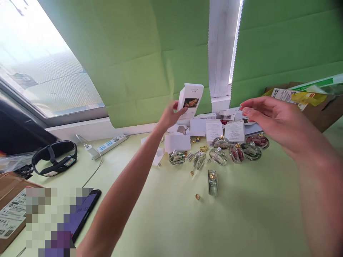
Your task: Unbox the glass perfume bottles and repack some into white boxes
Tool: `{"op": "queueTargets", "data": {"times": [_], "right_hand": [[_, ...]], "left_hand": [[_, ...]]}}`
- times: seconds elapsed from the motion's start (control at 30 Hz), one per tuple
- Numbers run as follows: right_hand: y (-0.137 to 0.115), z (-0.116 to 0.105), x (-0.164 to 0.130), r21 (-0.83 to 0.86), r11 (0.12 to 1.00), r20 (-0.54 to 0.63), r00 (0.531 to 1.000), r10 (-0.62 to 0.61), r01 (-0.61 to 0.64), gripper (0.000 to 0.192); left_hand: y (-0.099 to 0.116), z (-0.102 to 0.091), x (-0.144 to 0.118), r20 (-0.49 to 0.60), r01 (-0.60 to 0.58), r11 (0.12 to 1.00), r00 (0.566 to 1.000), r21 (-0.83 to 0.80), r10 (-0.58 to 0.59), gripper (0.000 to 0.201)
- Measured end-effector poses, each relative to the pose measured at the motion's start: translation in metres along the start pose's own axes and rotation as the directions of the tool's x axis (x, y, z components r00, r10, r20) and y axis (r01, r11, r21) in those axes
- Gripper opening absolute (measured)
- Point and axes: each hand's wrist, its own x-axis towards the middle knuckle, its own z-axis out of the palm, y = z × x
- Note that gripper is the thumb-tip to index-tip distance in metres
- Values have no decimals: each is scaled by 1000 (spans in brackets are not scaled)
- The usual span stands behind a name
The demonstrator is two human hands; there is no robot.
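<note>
My left hand is closed on a white printed box with a dark picture on its front, tilted and held up above the far side of the table. To the right, my right hand hangs in the air with curved fingers, thumb and index tips close to each other; no object shows between them. Several glass bottles with dried plant matter inside stand below, among them a red-filled bottle and a clear bottle. A single bottle stands nearer, beside a small gold cap.
White cartons line the window wall. A brown cardboard box with yellow tape sits at right. On the left are a power strip, its cable, a black headband device, a phone and another cardboard box.
</note>
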Motion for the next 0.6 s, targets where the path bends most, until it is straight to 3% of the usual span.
{"op": "queueTargets", "data": {"times": [0.07, 0.17, 0.23, 0.3, 0.43, 0.6], "right_hand": [[-11, 3, -5, -26, 1000, 68, 998, -2, 3, 29], [-31, 16, -16, -30, 999, 227, 973, -32, 39, 34], [-44, 29, -24, -25, 996, 359, 930, -75, 90, 35], [-52, 43, -32, -30, 991, 480, 871, -102, 133, 37], [-56, 67, -43, -99, 982, 623, 780, -66, 162, 43], [-43, 86, -46, -174, 973, 693, 721, 13, 150, 54]], "left_hand": [[19, -13, -56, 13, 46, 965, 999, -258, -44, 35], [33, -19, -146, 139, 228, 772, 974, -593, -180, 37], [30, -14, -193, 261, 365, 594, 930, -717, -258, 37], [20, -6, -226, 358, 477, 470, 876, -742, -323, 37], [3, 11, -251, 433, 580, 316, 793, -751, -428, 36], [1, 26, -245, 447, 568, 255, 797, -782, -406, 38]]}}
